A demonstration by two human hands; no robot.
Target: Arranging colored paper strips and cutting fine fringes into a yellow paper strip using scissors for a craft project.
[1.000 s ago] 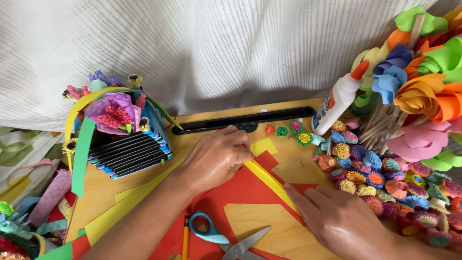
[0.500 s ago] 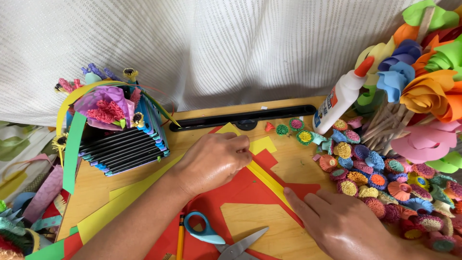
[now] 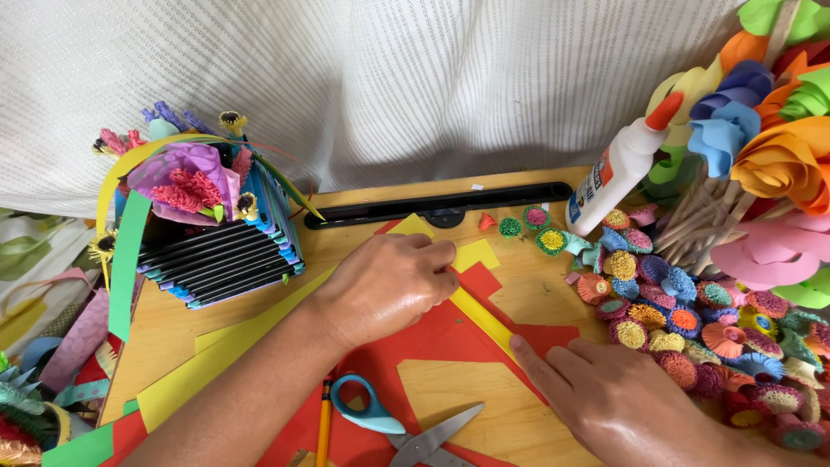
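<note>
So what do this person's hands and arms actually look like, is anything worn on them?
Both are bare. The left hand and its forearm show no sleeve, glove, ring, watch or bracelet. The right hand is likewise ungloved and ringless as far as the view shows; its wrist runs off the bottom edge, so anything worn higher up cannot be told. Fingernails look short and unpainted.

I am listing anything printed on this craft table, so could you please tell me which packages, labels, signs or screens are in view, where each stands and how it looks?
Glue bottle: stands leaning at the far right of the wooden board, beside the paper flowers; white, tapered, with an orange cap.
Its label: wraps the lower body; blue and white with some orange.
No signs or screens in view.
</note>
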